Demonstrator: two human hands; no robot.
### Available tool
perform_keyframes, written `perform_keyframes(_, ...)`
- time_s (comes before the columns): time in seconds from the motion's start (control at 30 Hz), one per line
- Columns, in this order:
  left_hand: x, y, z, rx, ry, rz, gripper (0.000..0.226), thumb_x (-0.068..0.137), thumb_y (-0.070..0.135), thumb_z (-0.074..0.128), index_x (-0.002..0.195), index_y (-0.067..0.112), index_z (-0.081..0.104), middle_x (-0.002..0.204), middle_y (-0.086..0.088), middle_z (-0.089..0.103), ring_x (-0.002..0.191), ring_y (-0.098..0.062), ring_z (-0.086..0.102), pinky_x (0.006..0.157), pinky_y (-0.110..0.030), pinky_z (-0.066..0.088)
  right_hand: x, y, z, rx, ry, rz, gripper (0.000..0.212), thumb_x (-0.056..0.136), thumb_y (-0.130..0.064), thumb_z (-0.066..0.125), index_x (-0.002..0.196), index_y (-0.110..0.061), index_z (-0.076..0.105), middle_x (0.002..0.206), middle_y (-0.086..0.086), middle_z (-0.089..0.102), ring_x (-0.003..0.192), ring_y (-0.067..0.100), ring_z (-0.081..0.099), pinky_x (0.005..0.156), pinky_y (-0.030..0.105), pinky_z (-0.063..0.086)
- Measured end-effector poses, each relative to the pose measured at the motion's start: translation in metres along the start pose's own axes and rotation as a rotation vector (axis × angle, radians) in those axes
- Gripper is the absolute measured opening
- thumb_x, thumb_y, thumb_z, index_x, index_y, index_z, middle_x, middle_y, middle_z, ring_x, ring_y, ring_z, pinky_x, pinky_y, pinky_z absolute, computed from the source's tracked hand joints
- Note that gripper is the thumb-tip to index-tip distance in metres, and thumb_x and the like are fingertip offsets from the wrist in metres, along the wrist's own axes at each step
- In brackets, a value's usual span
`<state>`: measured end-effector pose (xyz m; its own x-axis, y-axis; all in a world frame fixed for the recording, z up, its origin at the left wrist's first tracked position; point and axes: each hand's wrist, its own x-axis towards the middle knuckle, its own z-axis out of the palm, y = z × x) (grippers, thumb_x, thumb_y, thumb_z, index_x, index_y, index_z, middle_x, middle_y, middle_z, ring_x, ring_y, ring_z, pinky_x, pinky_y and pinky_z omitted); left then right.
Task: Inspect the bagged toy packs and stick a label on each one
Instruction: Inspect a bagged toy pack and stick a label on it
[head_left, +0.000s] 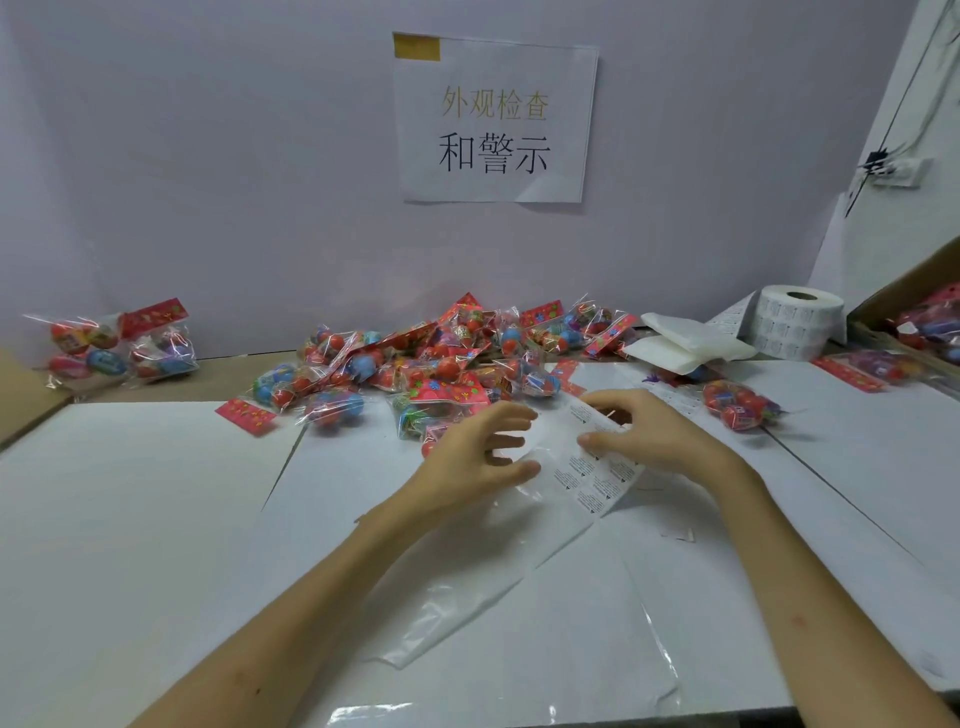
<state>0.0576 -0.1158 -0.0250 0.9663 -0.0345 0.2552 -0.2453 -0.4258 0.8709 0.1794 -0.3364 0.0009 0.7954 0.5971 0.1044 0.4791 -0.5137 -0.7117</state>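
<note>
A heap of bagged toy packs (436, 364), clear bags with red header cards and coloured balls inside, lies at the back of the white table (130, 519). Just in front of it a strip of printed labels (597, 473) runs across the table. My right hand (644, 436) pinches the strip near its upper part, thumb and fingers curled on it. My left hand (483, 457) hovers at the strip's left edge with fingers spread and bent, and its fingertips are close to the backing. One pack (737, 405) lies alone to the right.
A roll of labels (795, 322) stands at the back right beside folded white bags (680, 343). More packs lie at the far left (119, 348) and in a cardboard box (930, 322) on the right. Clear plastic film (467, 613) lies near me. A paper sign (493, 119) hangs on the wall.
</note>
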Motion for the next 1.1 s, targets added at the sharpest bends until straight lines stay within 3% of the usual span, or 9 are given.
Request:
perform_keyframes(0.17, 0.004, 0.002, 0.003, -0.100, -0.052, -0.127, 0.045, 0.088, 0.020, 0.078, 0.122, 0.037, 0.054, 0.125, 0.000, 0.069, 0.098, -0.009, 0.072, 0.080, -0.027, 0.061, -0.006, 0.002, -0.011, 0.111, 0.109, -0.025, 0.033, 0.088, -0.026, 0.078, 0.114, -0.045, 0.071, 0.098, -0.018, 0.072, 0.090, -0.003, 0.066, 0.068, 0.009, 0.050)
perform_keyframes(0.27, 0.005, 0.003, 0.001, -0.261, -0.059, -0.220, 0.048, 0.088, 0.018, 0.078, 0.128, 0.027, 0.054, 0.108, 0.001, 0.077, 0.085, -0.015, 0.075, 0.068, -0.028, 0.060, -0.008, 0.002, -0.017, 0.230, 0.150, -0.030, 0.028, 0.090, -0.017, 0.075, 0.104, -0.041, 0.076, 0.095, -0.017, 0.075, 0.087, 0.001, 0.070, 0.063, 0.012, 0.053)
perform_keyframes(0.37, 0.002, 0.009, 0.002, -0.493, -0.091, -0.339, 0.067, 0.077, 0.022, 0.084, 0.135, 0.018, 0.051, 0.094, -0.004, 0.078, 0.075, -0.018, 0.072, 0.067, -0.029, 0.060, -0.008, 0.000, -0.018, 0.279, 0.174, -0.018, 0.025, 0.092, -0.016, 0.073, 0.101, -0.038, 0.076, 0.096, -0.009, 0.077, 0.087, 0.011, 0.074, 0.067, 0.028, 0.059)
perform_keyframes(0.43, 0.000, 0.012, 0.004, -0.672, -0.171, -0.436, 0.072, 0.079, 0.023, 0.085, 0.141, 0.015, 0.049, 0.099, -0.009, 0.077, 0.086, -0.024, 0.073, 0.076, -0.034, 0.063, -0.006, -0.001, -0.017, 0.288, 0.200, -0.014, 0.024, 0.092, -0.017, 0.073, 0.099, -0.039, 0.076, 0.095, -0.009, 0.078, 0.087, 0.012, 0.074, 0.073, 0.037, 0.060)
perform_keyframes(0.5, -0.003, 0.015, 0.003, -0.785, -0.308, -0.481, 0.059, 0.088, 0.030, 0.075, 0.142, 0.014, 0.055, 0.124, -0.015, 0.071, 0.116, -0.035, 0.067, 0.096, -0.041, 0.058, -0.004, -0.004, -0.013, 0.312, 0.213, -0.023, 0.027, 0.092, -0.017, 0.073, 0.095, -0.044, 0.077, 0.094, -0.008, 0.078, 0.087, 0.013, 0.074, 0.075, 0.038, 0.059)
perform_keyframes(0.6, -0.008, 0.019, 0.000, -0.798, -0.463, -0.481, 0.037, 0.095, 0.039, 0.064, 0.126, 0.020, 0.072, 0.129, -0.011, 0.069, 0.115, -0.029, 0.069, 0.090, -0.036, 0.058, -0.003, -0.009, -0.006, 0.342, 0.200, -0.064, 0.034, 0.093, -0.016, 0.072, 0.092, -0.050, 0.076, 0.094, -0.006, 0.078, 0.087, 0.014, 0.074, 0.073, 0.037, 0.059)
perform_keyframes(0.77, -0.007, 0.018, 0.008, -0.649, -0.272, -0.464, 0.015, 0.093, 0.014, 0.068, 0.102, 0.015, 0.081, 0.110, -0.014, 0.075, 0.087, -0.024, 0.075, 0.072, -0.033, 0.062, 0.000, -0.011, 0.006, 0.263, 0.163, -0.096, 0.021, 0.091, -0.021, 0.075, 0.102, -0.039, 0.075, 0.101, -0.011, 0.076, 0.094, 0.008, 0.071, 0.080, 0.029, 0.059)
perform_keyframes(0.9, -0.005, 0.014, 0.004, -0.600, -0.161, -0.461, 0.026, 0.090, 0.012, 0.072, 0.116, 0.007, 0.072, 0.107, -0.017, 0.075, 0.085, -0.026, 0.075, 0.069, -0.034, 0.061, -0.001, -0.017, 0.015, -0.028, 0.319, -0.227, 0.031, 0.082, -0.018, 0.080, 0.105, -0.037, 0.071, 0.109, -0.019, 0.068, 0.101, -0.003, 0.062, 0.078, 0.007, 0.045)
perform_keyframes(1.1, -0.003, 0.014, 0.000, -0.570, -0.064, -0.452, 0.023, 0.088, 0.014, 0.073, 0.110, 0.008, 0.075, 0.099, -0.016, 0.076, 0.083, -0.028, 0.074, 0.069, -0.034, 0.059, -0.004, -0.036, 0.030, -0.123, 0.386, -0.432, 0.023, 0.079, -0.003, 0.078, 0.080, -0.026, 0.072, 0.087, -0.012, 0.066, 0.087, 0.007, 0.060, 0.077, 0.016, 0.044)
